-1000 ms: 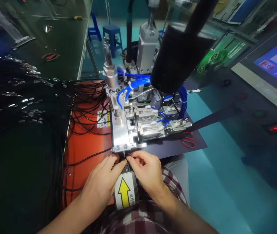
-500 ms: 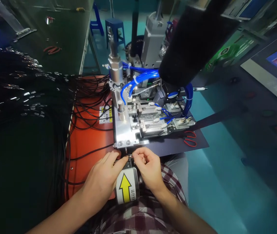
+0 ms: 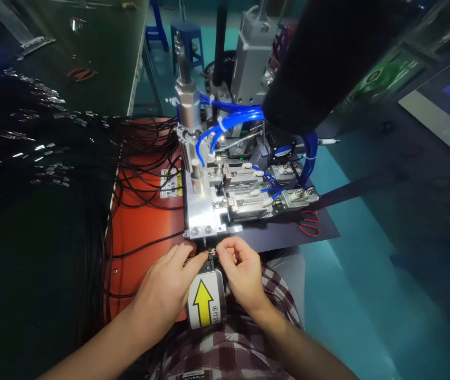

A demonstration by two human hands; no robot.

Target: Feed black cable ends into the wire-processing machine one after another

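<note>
My left hand (image 3: 168, 281) is closed at the near end of the machine (image 3: 203, 211), its thumb tip touching a small shiny metal piece (image 3: 211, 252). My right hand (image 3: 244, 272) meets it from the other side. Thumb and forefinger there are pinched at the same piece, which is mostly covered by fingertips. What my left fingers grip is hidden. Just below the fingertips is a black guide (image 3: 209, 264), and a white label with a yellow arrow (image 3: 204, 301) lies in front of it.
Black cables (image 3: 145, 184) run across the orange surface (image 3: 137, 227) on the left, beside a dark heap with shiny tips (image 3: 50, 132). Blue air tubes (image 3: 244, 113) loop over the machine. Red-handled scissors (image 3: 309, 224) lie right. A dark cylinder (image 3: 307, 74) hangs overhead.
The view has shifted slightly. Both hands stay at the same place with their fingertips together, and I see no clear change in their grip.
</note>
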